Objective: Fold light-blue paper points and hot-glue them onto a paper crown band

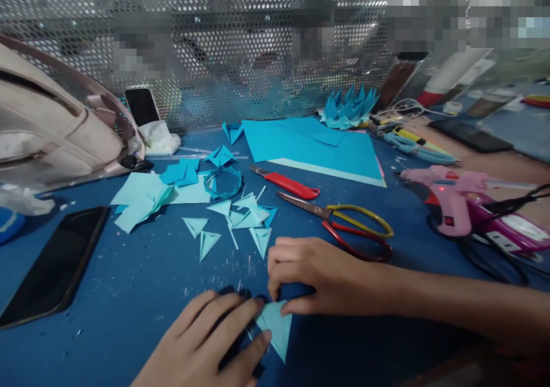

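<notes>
A light-blue paper triangle (278, 327), creased down its middle, lies at the near part of the blue table with its tip towards me. My left hand (215, 335) holds its left edge, thumb and fingertips on the paper. At the upper edge, my right hand (309, 275) has its fingers curled, pinching the paper by the right corner with the thumb. Several small folded pale-blue triangles (209, 243) lie beyond my hands. Just past the right hand are open-bladed scissors (322, 212) with red and yellow handles, and a red utility knife (292, 185).
Blue sheets (309, 143) lie at the back beside a spiky folded-paper piece (349, 109). Loose paper squares (144, 198) and a paper ring (222, 182) sit mid-left. A phone (55, 264) and backpack (51, 112) are left; a pink glue gun (451, 192) with cables is right.
</notes>
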Available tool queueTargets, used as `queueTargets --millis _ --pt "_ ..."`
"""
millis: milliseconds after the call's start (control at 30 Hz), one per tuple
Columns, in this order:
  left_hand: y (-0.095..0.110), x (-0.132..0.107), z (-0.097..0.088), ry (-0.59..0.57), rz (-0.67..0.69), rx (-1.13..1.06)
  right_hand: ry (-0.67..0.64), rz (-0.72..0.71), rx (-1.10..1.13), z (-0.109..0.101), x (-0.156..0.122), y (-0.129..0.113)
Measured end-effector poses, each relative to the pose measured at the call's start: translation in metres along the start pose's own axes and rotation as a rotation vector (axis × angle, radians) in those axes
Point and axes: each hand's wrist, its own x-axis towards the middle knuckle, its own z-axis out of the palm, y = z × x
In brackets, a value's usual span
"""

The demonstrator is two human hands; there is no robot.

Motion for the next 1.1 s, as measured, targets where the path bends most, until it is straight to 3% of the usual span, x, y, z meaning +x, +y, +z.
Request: queueTargets --millis 200,433,700,867,1100 --pt "-0.001 0.001 0.001 -0.004 0.035 -0.010 0.077 -0.242 -0.105 0.006 -0.005 0.007" --pt "-0.002 0.001 0.003 -0.003 0.056 0.004 0.173 -0.233 -0.207 0.009 -0.010 0.004" --pt "-0.001 -0.002 0.003 -0.019 0.061 -0.002 0.147 -0.360 -0.339 0.006 -0.005 0.004" --pt "-0.001 -0.002 0.002 -0.011 0.073 0.022 0.201 -0.443 -0.402 0.003 -0.005 0.008" --pt "-0.004 -0.001 0.002 -0.039 0.117 0.015 0.046 -0.430 -0.333 -0.011 -0.004 0.011"
